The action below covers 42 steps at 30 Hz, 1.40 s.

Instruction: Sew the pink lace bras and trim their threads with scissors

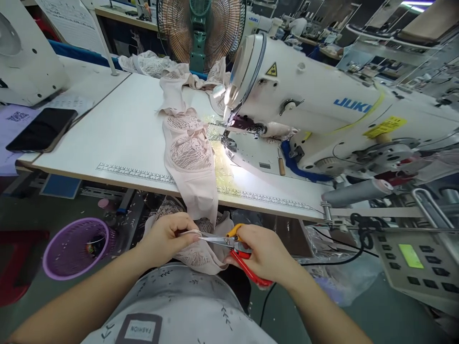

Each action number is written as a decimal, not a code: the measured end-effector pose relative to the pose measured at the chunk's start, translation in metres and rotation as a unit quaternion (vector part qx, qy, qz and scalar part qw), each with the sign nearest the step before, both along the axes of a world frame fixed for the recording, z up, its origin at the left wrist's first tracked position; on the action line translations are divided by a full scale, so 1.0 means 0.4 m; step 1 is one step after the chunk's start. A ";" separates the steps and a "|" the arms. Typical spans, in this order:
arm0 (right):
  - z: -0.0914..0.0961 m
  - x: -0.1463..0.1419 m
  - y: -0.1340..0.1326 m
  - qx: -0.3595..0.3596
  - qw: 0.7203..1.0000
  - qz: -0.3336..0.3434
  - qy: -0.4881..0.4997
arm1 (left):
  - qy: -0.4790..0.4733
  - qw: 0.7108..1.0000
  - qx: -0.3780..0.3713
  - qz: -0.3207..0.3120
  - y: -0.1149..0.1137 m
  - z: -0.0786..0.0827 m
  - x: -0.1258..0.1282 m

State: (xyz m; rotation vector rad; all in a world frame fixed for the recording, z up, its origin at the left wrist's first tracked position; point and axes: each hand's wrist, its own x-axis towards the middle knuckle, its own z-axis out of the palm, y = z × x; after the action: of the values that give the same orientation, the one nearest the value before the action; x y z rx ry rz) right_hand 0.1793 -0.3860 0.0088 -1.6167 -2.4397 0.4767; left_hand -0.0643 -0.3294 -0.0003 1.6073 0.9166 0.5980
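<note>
A chain of pale pink lace garment pieces (188, 153) runs from the sewing machine's needle across the white table and hangs over the front edge into my lap. My left hand (167, 237) pinches a thin strip of that pink fabric (201, 255) just below the table edge. My right hand (263, 253) grips red and orange thread snips (238, 251), whose metal blades point left and meet the strip next to my left fingers.
A white JUKI sewing machine (322, 105) fills the right of the table (118, 143), with its control panel (412, 258) lower right. A black phone (43, 129) lies at the left. A purple basket (77, 246) stands on the floor. A fan (201, 28) stands behind.
</note>
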 end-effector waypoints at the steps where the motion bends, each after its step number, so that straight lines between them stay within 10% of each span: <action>1: 0.000 0.004 -0.001 0.003 1.000 -0.002 -0.009 | 0.005 1.000 0.009 -0.003 0.000 0.001 0.002; 29: 0.035 0.029 0.008 -0.068 0.997 -0.022 -0.036 | 0.060 0.997 -0.024 -0.033 0.026 0.010 0.047; 42: 0.069 0.023 0.012 -0.118 0.991 -0.029 -0.060 | 0.047 0.985 -0.156 -0.057 0.034 0.026 0.056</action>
State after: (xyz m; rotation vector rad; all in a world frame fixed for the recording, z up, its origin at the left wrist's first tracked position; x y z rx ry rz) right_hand 0.1885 -0.3813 0.0364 -1.8527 -2.4927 0.7002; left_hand -0.0418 -0.3158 0.0102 1.4015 0.9313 0.2843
